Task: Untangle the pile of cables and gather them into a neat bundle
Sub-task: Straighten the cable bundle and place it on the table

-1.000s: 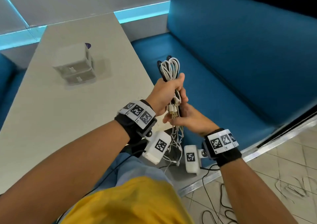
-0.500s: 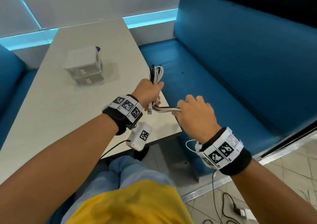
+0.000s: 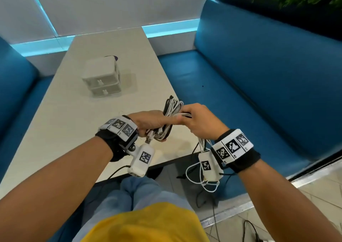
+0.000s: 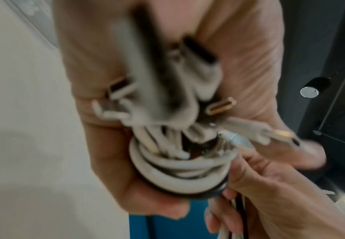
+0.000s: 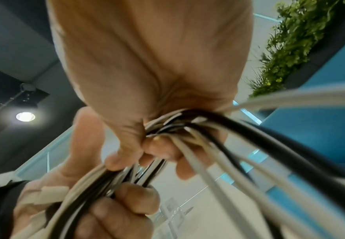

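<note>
Lately drawn back together above the table (image 3: 61, 123) edge, well apart half a second ago. Left hand (image 3: 148, 124) clamped on cable bundle (image 3: 171, 112); loops toward 12 o'clock, plugs (image 3: 149, 139) toward 7, long axis near upright. Right hand (image 3: 200, 123) fisted round trailing strands (image 3: 203, 143) at 3 o'clock, hanging to 6. Probably wrapping tails round coil; bundle near done.

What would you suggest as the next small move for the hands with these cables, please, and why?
Probably carry the loose strands around the bundle once more. The left hand grips the bundle, wraps already circle it in the left wrist view, and the right hand holds the free strands, whose slack hangs below that wrist.
</note>
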The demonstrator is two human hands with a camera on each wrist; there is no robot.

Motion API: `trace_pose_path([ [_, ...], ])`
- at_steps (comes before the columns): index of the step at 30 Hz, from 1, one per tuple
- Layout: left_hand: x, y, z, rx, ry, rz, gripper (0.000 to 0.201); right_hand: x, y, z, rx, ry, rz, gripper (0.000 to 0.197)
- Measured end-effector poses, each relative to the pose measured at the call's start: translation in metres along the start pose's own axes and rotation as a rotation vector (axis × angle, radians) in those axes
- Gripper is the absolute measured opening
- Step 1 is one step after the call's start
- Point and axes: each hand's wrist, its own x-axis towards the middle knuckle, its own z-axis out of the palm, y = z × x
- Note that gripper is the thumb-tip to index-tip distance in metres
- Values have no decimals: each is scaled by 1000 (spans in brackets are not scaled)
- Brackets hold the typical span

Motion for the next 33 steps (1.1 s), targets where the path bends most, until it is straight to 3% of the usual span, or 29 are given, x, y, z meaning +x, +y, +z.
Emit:
trace_pose_path([
  [2,-3,-4,-3,23,-19,-24,43,5,-2,5,7,33,7,11],
  [14,-19,-4,-6,-82,26,13,4,21,-23,8,-83,206,0,31],
  [17,-22,-2,-6,-93,42,34,9,22,-24,6,-32,259,18,37],
  [22,-24,-3,-5,-178,48,46,19,26,-27,3,-51,226,-20,37],
  [26,-24,-4,-5,-174,66,32,37,31,-30,-12,-42,135,-56,27],
  [33,-24,-8,-3,-224,201,49,38,37,-30,-15,-209,12,-113,22],
])
